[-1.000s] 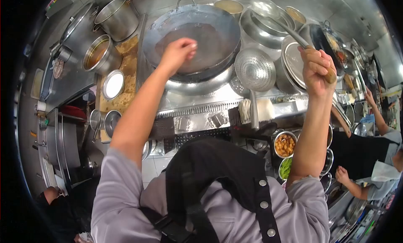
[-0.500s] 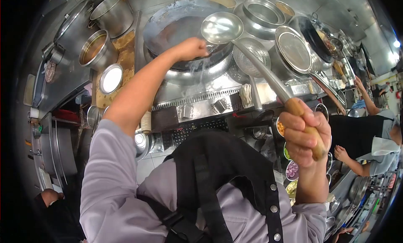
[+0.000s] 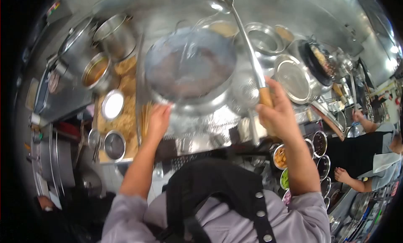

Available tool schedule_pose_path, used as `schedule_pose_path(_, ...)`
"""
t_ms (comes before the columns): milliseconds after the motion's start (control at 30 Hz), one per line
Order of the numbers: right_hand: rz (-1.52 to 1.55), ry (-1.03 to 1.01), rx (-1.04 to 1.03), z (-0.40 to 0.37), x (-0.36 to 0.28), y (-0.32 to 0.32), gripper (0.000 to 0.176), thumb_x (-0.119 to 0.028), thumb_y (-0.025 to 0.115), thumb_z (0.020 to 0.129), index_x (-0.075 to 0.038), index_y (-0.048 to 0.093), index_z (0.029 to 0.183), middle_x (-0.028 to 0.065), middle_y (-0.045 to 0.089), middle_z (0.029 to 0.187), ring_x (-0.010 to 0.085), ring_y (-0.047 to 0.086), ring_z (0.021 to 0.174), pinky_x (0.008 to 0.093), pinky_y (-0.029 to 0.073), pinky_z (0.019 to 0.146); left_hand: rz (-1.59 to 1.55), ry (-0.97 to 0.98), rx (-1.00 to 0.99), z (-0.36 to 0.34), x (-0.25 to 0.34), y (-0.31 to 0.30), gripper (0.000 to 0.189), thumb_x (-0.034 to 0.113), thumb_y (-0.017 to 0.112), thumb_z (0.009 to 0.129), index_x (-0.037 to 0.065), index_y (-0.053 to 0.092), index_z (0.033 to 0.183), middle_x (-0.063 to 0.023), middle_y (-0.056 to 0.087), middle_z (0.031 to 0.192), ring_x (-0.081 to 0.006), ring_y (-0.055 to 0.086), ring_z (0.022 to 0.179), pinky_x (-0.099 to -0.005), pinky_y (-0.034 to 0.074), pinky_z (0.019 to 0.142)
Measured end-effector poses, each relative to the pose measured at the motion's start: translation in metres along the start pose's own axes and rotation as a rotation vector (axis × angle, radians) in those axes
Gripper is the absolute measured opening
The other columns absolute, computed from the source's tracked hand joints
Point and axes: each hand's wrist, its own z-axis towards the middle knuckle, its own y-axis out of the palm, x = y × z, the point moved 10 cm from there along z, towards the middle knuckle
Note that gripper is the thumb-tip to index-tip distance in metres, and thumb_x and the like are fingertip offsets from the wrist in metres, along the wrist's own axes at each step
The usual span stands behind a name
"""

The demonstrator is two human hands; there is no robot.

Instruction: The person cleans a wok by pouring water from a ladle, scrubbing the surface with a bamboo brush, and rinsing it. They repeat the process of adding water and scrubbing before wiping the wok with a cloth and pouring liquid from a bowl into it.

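Note:
My right hand [image 3: 277,111] grips the wooden handle of a long metal ladle [image 3: 247,41], raised with its bowl at the top of the view, behind the wok. The large wok [image 3: 191,69] sits on the range, its inside wet-looking and brownish in the middle. A thin curved spout or stream runs down into it; blur hides which. My left hand [image 3: 158,119] is closed in front of the wok's left side, beside upright bamboo strips [image 3: 145,117] like a wok brush. Whether its fingers hold anything is hidden.
At the left stand a pot of orange-brown liquid [image 3: 95,73], a tall pot [image 3: 115,37] and a white-filled bowl [image 3: 112,104]. A perforated ladle [image 3: 245,90] and a strainer [image 3: 292,79] lie right of the wok. Ingredient bowls [image 3: 280,157] and a co-worker's arm [image 3: 354,182] are at the right.
My left hand has left the wok's near rim, moving toward me and left. The ladle has gone from over the wok to behind it. Water no longer spills at the near rim.

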Motion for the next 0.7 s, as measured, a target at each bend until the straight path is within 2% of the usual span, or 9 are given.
schedule_pose_path(67, -0.287, -0.092, 0.084, 0.057, -0.001, -0.037, 0.072, -0.005, 0.067, 0.084, -0.009, 0.039, 0.15, 0.0101, 0.062, 0.086, 0.0132, 0.06, 0.063, 0.029, 0.049, 0.058, 0.038, -0.341, -0.1, -0.031, -0.03, 0.001, 0.018, 0.019, 0.071, 0.09, 0.001, 0.07, 0.088, -0.0146, 0.068, 0.082, -0.0295, 0.065, 0.079, -0.0382, 0.051, 0.075)
schedule_pose_path(133, -0.517, -0.14, 0.177, 0.138, -0.018, -0.073, 0.064, -0.009, 0.066, 0.085, -0.011, 0.046, 0.147, 0.0171, 0.068, 0.094, 0.0224, 0.067, 0.069, 0.037, 0.053, 0.064, 0.076, -0.273, -0.057, -0.05, -0.027, 0.002, 0.013, 0.012, 0.072, 0.087, 0.001, 0.067, 0.09, -0.0151, 0.067, 0.097, -0.0296, 0.064, 0.088, -0.0362, 0.051, 0.073)
schedule_pose_path(200, -1.005, -0.523, 0.273, 0.238, -0.046, -0.107, 0.055, -0.012, 0.059, 0.089, -0.015, 0.051, 0.144, 0.0223, 0.07, 0.105, 0.0346, 0.071, 0.081, 0.0448, 0.055, 0.072, 0.055, -0.273, -0.017, -0.064, -0.02, 0.005, 0.013, 0.008, 0.073, 0.085, 0.0, 0.066, 0.093, -0.0158, 0.064, 0.109, -0.0304, 0.063, 0.094, -0.0371, 0.052, 0.078)
schedule_pose_path(267, -1.362, -0.272, 0.301, 0.332, -0.054, -0.143, 0.047, -0.013, 0.05, 0.094, -0.018, 0.054, 0.141, 0.0226, 0.069, 0.111, 0.0408, 0.068, 0.098, 0.0495, 0.055, 0.082, 0.015, -0.383, -0.027, -0.074, -0.015, -0.001, 0.015, 0.006, 0.073, 0.083, -0.001, 0.066, 0.094, -0.0164, 0.061, 0.115, -0.0312, 0.062, 0.097, -0.0379, 0.052, 0.084)
schedule_pose_path(333, -1.594, -0.131, 0.275, 0.387, -0.07, -0.167, 0.04, -0.016, 0.041, 0.1, -0.017, 0.059, 0.136, 0.0187, 0.07, 0.113, 0.0364, 0.067, 0.108, 0.0491, 0.055, 0.09, -0.069, -0.554, -0.068, -0.094, -0.02, -0.003, 0.016, 0.005, 0.072, 0.084, 0.0, 0.065, 0.098, -0.0142, 0.062, 0.112, -0.0258, 0.063, 0.096, -0.0334, 0.053, 0.08)
schedule_pose_path(467, -1.743, -0.129, 0.394, 0.419, -0.096, -0.231, 0.029, -0.013, 0.048, 0.096, -0.011, 0.073, 0.11, 0.0192, 0.071, 0.11, 0.0351, 0.069, 0.105, 0.045, 0.057, 0.087, -0.101, -0.698, -0.063, -0.121, -0.021, -0.02, 0.011, 0.003, 0.069, 0.088, 0.001, 0.065, 0.098, -0.0082, 0.062, 0.108, -0.0161, 0.06, 0.094, -0.027, 0.05, 0.076)
schedule_pose_path(567, -1.935, -0.154, 0.158, 0.386, -0.098, -0.251, 0.024, -0.007, 0.054, 0.088, -0.005, 0.072, 0.103, 0.0187, 0.073, 0.103, 0.037, 0.072, 0.094, 0.0443, 0.058, 0.076, -0.083, -0.722, -0.016, -0.144, -0.04, -0.027, 0.015, 0.002, 0.069, 0.087, 0.001, 0.065, 0.101, -0.0087, 0.061, 0.107, -0.0158, 0.061, 0.092, -0.0257, 0.051, 0.075)
schedule_pose_path(633, -1.602, 0.111, 0.021, 0.34, -0.079, -0.261, 0.023, -0.003, 0.056, 0.081, 0.0, 0.07, 0.099, 0.0188, 0.073, 0.091, 0.0383, 0.072, 0.08, 0.0442, 0.057, 0.064, -0.108, -0.751, -0.02, -0.148, -0.048, -0.025, 0.015, 0.003, 0.069, 0.089, 0.0, 0.064, 0.102, -0.006, 0.062, 0.105, -0.013, 0.06, 0.088, -0.0244, 0.049, 0.075)
schedule_pose_path(700, -1.282, 0.31, 0.125, 0.312, -0.041, -0.271, 0.024, -0.004, 0.054, 0.077, 0.0, 0.069, 0.096, 0.0179, 0.071, 0.085, 0.0371, 0.068, 0.068, 0.0424, 0.055, 0.056, -0.171, -0.825, -0.003, -0.147, -0.059, -0.019, 0.014, 0.005, 0.068, 0.091, 0.0, 0.064, 0.103, -0.0039, 0.062, 0.1, -0.0109, 0.059, 0.085, -0.0239, 0.048, 0.075)
